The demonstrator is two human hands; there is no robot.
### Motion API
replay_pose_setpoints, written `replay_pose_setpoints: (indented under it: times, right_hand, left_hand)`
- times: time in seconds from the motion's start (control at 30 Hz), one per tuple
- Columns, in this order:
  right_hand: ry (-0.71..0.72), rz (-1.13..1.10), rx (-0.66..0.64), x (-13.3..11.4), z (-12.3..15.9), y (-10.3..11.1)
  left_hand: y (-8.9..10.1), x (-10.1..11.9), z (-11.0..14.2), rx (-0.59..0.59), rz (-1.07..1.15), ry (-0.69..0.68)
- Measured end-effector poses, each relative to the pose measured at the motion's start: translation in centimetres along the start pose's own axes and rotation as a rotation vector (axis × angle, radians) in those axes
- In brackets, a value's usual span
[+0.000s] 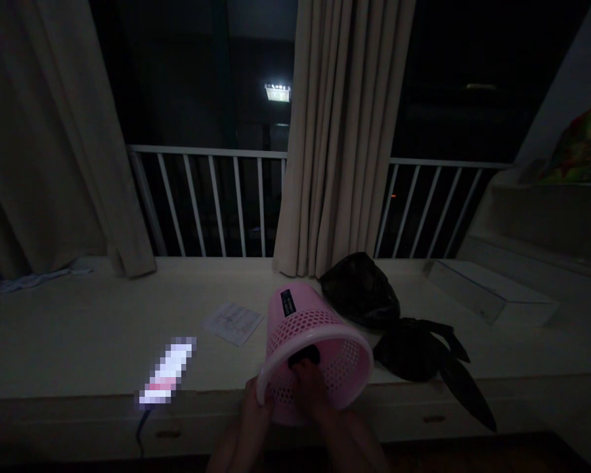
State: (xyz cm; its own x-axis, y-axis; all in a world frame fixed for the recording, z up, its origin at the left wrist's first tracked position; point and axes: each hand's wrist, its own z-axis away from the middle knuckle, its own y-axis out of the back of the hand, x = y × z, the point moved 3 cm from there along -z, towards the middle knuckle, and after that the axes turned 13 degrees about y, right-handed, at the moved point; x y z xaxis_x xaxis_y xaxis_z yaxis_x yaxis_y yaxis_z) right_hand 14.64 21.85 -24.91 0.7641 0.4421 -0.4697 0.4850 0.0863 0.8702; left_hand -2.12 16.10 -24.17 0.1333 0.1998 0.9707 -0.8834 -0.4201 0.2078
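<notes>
A pink plastic wastebasket [303, 322] with a perforated wall lies tilted at the edge of the white ledge, its mouth towards me. My left hand [257, 401] is closed around the left side of its rim. Inside the basket, my right hand [308, 381] has its fingers closed on a small black bundle [305, 355]; dim light hides what it is. A dark label [288, 303] sits on the basket's outer wall. Beside the basket on the right lie two black plastic bags, a full rounded one [362, 292] and a knotted one [408, 351] with long loose ends.
A sheet of paper [233, 322] lies on the white ledge [93, 328]. Near its front edge is a bright, pixelated slab [168, 371] with a cable [140, 430]. A clear box [492, 289] stands at the right. Curtains [345, 131] and a white railing [211, 155] are behind.
</notes>
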Motion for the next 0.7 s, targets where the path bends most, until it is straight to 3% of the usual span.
replay_pose_setpoints:
  times: [0.37, 0.53, 0.7]
  right_hand:
    - [0.011, 0.005, 0.035, 0.5, -0.5, -0.2]
    - [0.043, -0.006, -0.029, 0.6, -1.0, 0.5]
    - [0.087, 0.033, -0.093, 1.3, -1.1, 1.2]
  left_hand:
    - [-0.6, -0.7, -0.2, 0.019, 0.052, -0.056]
    - [-1.0, -1.2, -0.1, 0.072, 0.055, -0.079]
    - [-1.1, -0.4, 0.3, 0.014, 0.041, -0.094]
